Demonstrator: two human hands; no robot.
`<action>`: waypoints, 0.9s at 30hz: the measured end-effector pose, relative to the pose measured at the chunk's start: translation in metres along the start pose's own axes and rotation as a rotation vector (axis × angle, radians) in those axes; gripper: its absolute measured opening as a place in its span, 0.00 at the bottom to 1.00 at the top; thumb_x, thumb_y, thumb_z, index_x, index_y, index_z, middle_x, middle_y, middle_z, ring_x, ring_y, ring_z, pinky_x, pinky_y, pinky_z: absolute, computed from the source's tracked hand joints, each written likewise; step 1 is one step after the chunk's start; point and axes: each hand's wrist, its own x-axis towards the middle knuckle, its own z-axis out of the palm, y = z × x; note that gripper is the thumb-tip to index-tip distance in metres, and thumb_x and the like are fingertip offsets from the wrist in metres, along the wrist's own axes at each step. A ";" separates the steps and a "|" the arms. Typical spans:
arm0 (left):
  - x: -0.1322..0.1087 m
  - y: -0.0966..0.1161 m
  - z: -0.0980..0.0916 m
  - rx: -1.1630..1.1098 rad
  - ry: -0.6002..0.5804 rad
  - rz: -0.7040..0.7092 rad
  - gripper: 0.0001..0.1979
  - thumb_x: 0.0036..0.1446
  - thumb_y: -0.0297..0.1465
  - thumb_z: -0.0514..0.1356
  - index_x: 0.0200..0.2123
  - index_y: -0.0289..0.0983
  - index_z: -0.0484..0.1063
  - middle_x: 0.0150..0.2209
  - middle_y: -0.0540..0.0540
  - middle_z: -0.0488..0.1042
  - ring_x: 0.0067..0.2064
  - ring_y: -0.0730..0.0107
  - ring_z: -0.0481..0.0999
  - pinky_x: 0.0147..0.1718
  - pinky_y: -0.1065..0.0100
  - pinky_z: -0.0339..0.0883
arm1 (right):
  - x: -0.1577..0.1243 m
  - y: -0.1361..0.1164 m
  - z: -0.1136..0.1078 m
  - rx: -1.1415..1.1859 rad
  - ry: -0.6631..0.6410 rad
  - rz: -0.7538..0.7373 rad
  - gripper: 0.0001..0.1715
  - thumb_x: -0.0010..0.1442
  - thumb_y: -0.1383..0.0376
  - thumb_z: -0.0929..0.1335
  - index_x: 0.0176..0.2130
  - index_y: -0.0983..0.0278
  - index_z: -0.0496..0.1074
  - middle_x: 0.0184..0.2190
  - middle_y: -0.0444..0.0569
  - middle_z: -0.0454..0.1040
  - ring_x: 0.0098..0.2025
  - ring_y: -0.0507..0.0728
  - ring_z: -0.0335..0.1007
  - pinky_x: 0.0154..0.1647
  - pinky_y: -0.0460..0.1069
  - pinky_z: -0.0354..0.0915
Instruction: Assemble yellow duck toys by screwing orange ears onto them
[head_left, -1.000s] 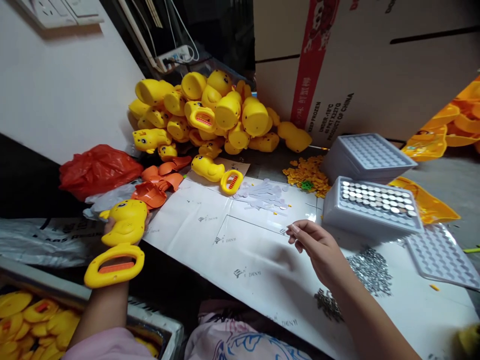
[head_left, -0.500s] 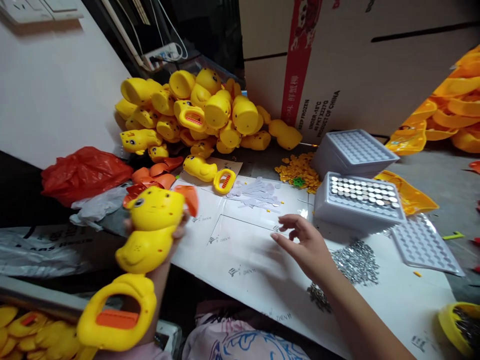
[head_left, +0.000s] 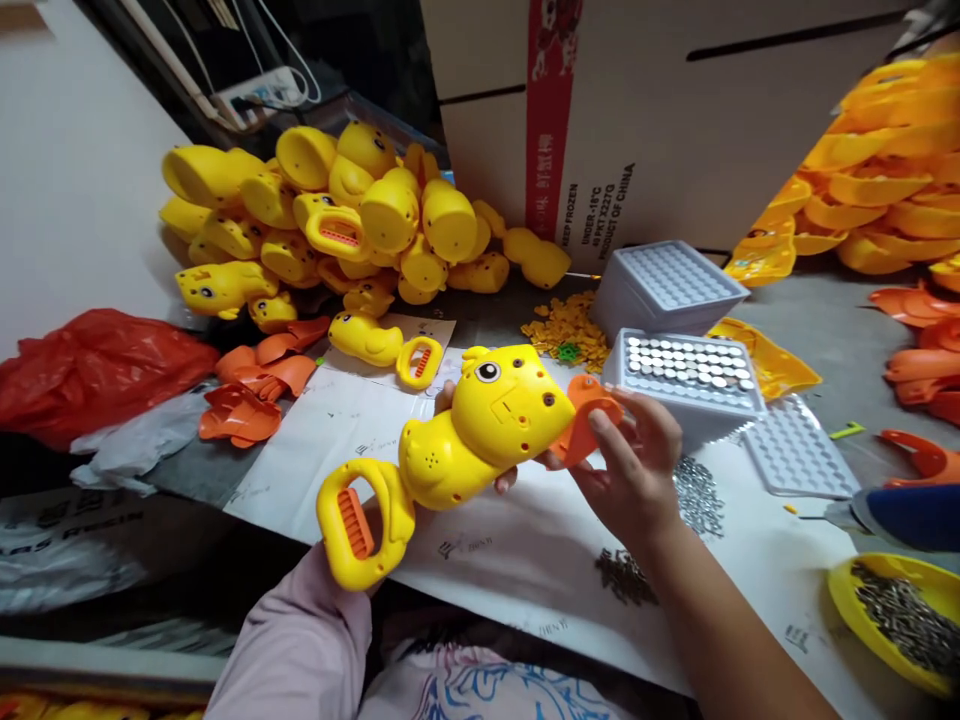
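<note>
A yellow duck-shaped plastic toy (head_left: pixel 499 415) is held tilted over the table. It has an eye, screw holes and a loop handle (head_left: pixel 401 515) with an orange ridged grip. My left hand (head_left: pixel 507 481) is closed around the toy from beneath, mostly hidden behind it. At the toy's head end, an orange curved plastic piece (head_left: pixel 581 425) touches or adjoins the yellow body; I cannot tell whether it is fastened. The fingers and thumb of my right hand (head_left: pixel 637 460) pinch this orange piece.
Yellow duck toys (head_left: pixel 300 210) are piled at the back left, near orange pieces (head_left: pixel 251 385) and a red bag (head_left: pixel 105 370). Silver discs fill part of a white tray (head_left: pixel 686 375). Silver screws (head_left: pixel 697 500) lie nearby. A yellow bowl (head_left: pixel 844 590) and a blue tool (head_left: pixel 915 515) are at right.
My left hand has brought the duck toy rightward and turned it over the table. My right hand, empty before, now grips the orange piece. The blue tool has come into view.
</note>
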 end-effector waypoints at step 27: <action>-0.010 -0.040 0.005 -0.165 -0.069 0.102 0.34 0.51 0.50 0.61 0.55 0.34 0.76 0.51 0.37 0.81 0.51 0.47 0.81 0.48 0.54 0.75 | 0.013 -0.012 0.004 1.164 0.105 1.253 0.29 0.53 0.45 0.76 0.45 0.60 0.73 0.42 0.48 0.76 0.43 0.55 0.72 0.43 0.51 0.71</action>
